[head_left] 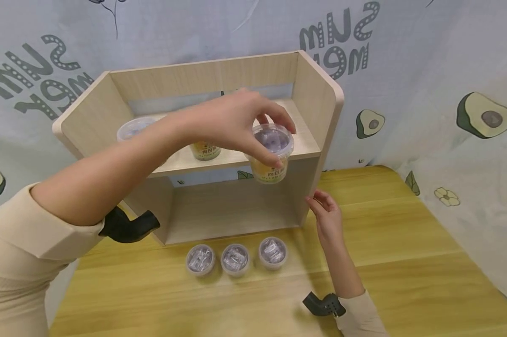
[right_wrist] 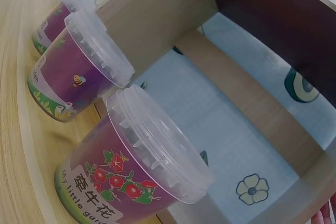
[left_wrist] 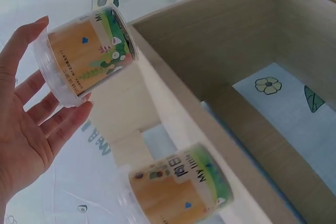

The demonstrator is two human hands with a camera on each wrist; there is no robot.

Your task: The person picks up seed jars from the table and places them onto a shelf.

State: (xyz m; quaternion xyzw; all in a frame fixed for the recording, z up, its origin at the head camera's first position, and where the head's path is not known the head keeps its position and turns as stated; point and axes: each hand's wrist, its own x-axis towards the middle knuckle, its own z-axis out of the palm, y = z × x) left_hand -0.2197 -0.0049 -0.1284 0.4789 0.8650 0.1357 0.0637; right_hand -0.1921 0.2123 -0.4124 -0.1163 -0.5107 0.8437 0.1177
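In the head view, the left hand, half-curled, pinches the orange-labelled cup around its lid at the upper board's right front; a low base could snag there, a shallow grip slip. The right hand's bent fingers touch the right panel; whether they grip, I cannot tell. The left wrist view leaves the base's clearance uncertain. The right wrist view cuts off the right fingers.

"What's behind?"
"A pale cloth, printed in two places with grey lettering that reads backwards."
"Any other prints?"
"Halved avocados with dark stones, two to the right and one at the left edge; a cream flower, with a green leaf near it."
"And underneath?"
"A wood-grained surface, yellowish brown, its far right corner rounded."
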